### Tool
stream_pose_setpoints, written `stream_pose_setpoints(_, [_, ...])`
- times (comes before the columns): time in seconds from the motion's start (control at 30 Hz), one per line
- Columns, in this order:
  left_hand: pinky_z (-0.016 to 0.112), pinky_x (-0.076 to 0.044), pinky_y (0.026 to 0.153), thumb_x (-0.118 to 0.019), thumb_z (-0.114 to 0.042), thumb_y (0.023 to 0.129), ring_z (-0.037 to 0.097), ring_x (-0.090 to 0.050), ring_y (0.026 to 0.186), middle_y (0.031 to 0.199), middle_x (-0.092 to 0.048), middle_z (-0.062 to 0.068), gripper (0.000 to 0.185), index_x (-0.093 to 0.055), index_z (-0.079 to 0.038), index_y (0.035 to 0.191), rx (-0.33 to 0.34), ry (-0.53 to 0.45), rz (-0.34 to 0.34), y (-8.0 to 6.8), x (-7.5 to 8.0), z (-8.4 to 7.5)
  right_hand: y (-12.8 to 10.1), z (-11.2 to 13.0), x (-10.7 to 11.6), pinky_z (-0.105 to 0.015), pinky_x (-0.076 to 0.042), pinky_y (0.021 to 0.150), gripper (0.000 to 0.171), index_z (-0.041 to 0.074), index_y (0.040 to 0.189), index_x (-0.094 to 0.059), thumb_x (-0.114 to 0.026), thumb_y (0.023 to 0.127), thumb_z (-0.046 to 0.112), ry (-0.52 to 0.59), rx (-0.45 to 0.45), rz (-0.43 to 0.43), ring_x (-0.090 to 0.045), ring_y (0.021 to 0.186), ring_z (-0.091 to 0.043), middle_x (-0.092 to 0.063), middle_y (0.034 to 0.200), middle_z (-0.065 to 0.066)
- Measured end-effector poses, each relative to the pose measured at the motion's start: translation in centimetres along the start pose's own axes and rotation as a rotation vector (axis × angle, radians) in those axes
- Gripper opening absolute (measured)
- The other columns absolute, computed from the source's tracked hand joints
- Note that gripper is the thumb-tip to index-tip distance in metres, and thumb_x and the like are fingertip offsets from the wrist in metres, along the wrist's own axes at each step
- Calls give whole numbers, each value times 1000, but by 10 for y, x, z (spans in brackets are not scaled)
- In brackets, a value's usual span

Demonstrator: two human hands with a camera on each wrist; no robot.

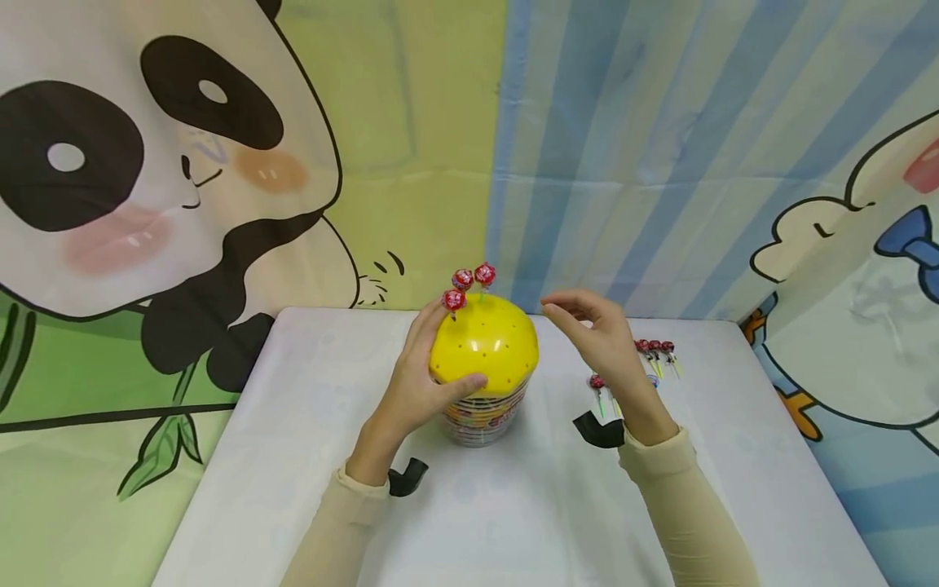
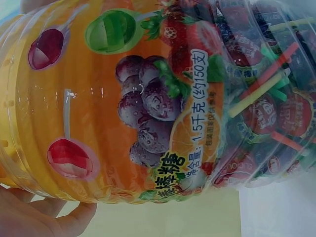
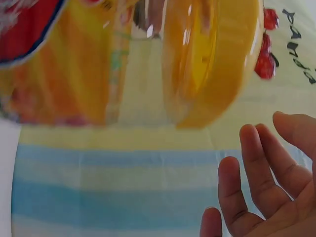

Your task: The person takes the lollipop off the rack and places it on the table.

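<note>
A clear plastic candy jar (image 1: 480, 420) stands upright on the table under a domed yellow lid (image 1: 493, 346) dotted with small holes. My left hand (image 1: 414, 379) grips the jar around its lid, thumb across the front. Three red-wrapped lollipops (image 1: 462, 280) stick up from the lid's far left part. To the right of the lid, my right hand (image 1: 605, 338) hovers with relaxed, slightly bent fingers and nothing in them. In the left wrist view, a fruit-printed label (image 2: 153, 98) covers much of the jar, and wrapped lollipops (image 2: 261, 111) show inside its base.
Several lollipops (image 1: 655, 346) lie on the white table (image 1: 293, 456) at the right, partly hidden behind my right forearm. Another red lollipop (image 1: 597, 381) lies nearer. A cartoon-printed curtain (image 1: 433, 163) hangs directly behind the table's far edge.
</note>
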State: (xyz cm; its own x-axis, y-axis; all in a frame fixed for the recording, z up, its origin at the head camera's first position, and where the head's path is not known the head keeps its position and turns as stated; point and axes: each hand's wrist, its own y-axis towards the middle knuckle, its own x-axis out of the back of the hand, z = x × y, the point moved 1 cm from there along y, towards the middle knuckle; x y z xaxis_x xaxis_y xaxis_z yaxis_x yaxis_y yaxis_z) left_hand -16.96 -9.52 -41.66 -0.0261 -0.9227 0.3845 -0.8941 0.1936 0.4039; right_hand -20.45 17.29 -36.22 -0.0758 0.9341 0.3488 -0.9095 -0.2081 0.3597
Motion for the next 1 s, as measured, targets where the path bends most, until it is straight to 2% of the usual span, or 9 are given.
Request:
stream_pose_setpoints(0.13, [49,-46,100,-80,-56,77,17,-41,133,160,-18,-18,97,-26,-44,156,-2,-3,4,0,0,0,17,12,-22,-44,-47,90,22,9,116,-72,-67,98,18,64,55,54,-61,99,-22,-69,110,-5])
stream_pose_setpoints(0.37, [47,-47,99,-79,-55,78,16,-42,132,160,-18,-18,97,-25,-42,157,-10,-6,13,1,0,0,36,22,-47,-42,-48,89,26,11,120,-71,-69,96,20,78,19,100,-60,101,-21,-70,112,-3])
stream_pose_setpoints(0.57, [45,-47,100,-78,-57,79,15,-42,132,160,-18,-18,97,-24,-43,157,-8,-5,13,2,1,-2,42,26,-52,-43,-49,84,25,8,117,-72,-69,96,20,54,12,146,-57,96,-24,-70,110,-5])
stream_pose_setpoints(0.73, [45,-47,99,-79,-56,79,16,-42,132,160,-17,-18,97,-23,-43,157,-2,-7,13,2,1,-3,44,25,-54,-42,-50,81,23,7,114,-73,-68,96,20,51,21,145,-57,93,-25,-71,108,-6])
stream_pose_setpoints(0.9, [47,-47,100,-78,-56,79,16,-42,132,160,-17,-19,97,-22,-44,157,12,-6,16,1,1,-2,45,26,-56,-43,-48,83,19,8,113,-72,-65,98,18,94,68,132,-58,95,-22,-70,105,-4])
stream_pose_setpoints(1.0, [46,-47,100,-78,-56,79,15,-42,132,160,-16,-19,97,-22,-44,157,11,-5,15,0,1,-1,44,28,-54,-45,-45,87,16,7,111,-71,-63,99,15,104,125,121,-59,98,-20,-70,105,-4])
